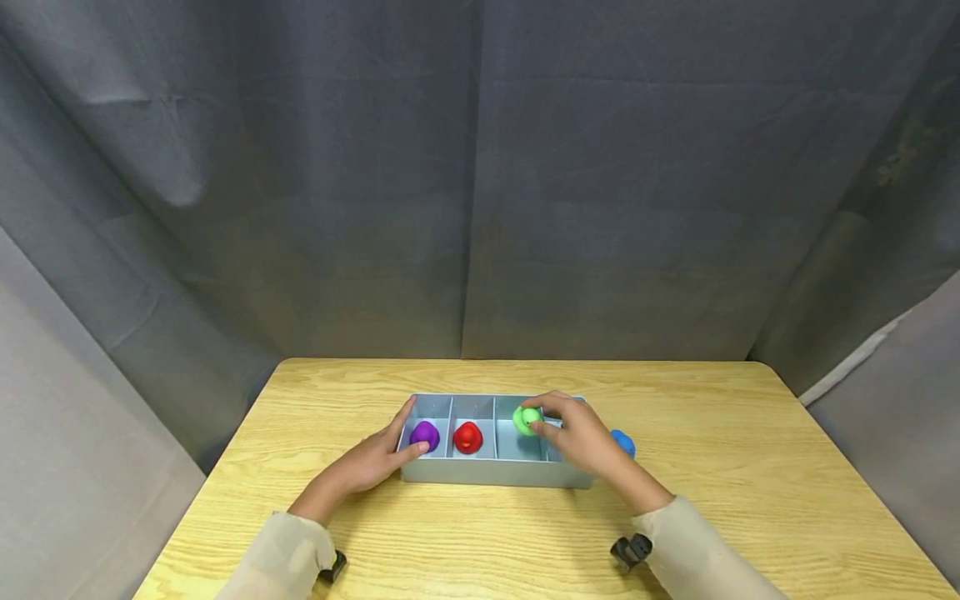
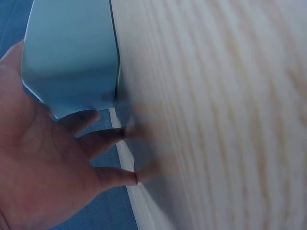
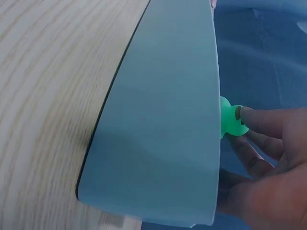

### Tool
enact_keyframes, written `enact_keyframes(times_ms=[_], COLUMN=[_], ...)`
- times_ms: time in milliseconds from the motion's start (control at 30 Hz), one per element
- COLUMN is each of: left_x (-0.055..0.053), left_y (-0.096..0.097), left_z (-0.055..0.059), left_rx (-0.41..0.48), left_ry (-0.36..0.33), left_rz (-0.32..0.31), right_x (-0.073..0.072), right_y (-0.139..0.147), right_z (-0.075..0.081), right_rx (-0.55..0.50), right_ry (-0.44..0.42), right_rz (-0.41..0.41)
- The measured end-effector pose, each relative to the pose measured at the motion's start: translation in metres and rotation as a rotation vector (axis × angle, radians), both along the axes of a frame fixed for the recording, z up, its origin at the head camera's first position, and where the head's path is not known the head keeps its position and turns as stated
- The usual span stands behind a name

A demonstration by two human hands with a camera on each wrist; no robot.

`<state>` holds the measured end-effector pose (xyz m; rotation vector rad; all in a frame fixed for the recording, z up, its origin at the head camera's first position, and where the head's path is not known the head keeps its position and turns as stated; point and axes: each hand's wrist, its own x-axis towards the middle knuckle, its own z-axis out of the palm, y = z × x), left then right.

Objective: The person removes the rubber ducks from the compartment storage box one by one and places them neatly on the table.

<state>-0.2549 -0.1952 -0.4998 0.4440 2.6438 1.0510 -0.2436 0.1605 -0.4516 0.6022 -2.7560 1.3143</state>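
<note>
right hand [image 1: 573, 429]: fingers pinching green toy [image 1: 526, 418] by its head at third compartment [image 1: 517, 448] from left, likely leaving its base free | left hand [image 1: 375, 458]: fingers spread against tray [image 1: 495, 472] end, prob steadying it

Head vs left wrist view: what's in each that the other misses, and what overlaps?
Head only: the right hand holding the green toy over the box's inside; the purple toy and red toy in separate compartments; the blue toy, partly hidden by the right arm; both sleeves.

Left wrist only: the palm side of the left hand, with its fingers spread.

Both: the left hand touching the box, the wood-grain tabletop, and fabric beyond it.
</note>
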Motion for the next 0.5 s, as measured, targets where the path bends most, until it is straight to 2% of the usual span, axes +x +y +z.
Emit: enact_keyframes(times_ms=[500], left_x=[-0.001], left_y=[0.000], left_z=[-0.001], left_rx=[0.013], left_ry=[-0.012], left_rz=[-0.001], right_x=[0.002], right_y=[0.018], right_z=[0.002], right_rx=[-0.010], right_ry=[-0.034], right_rz=[-0.025])
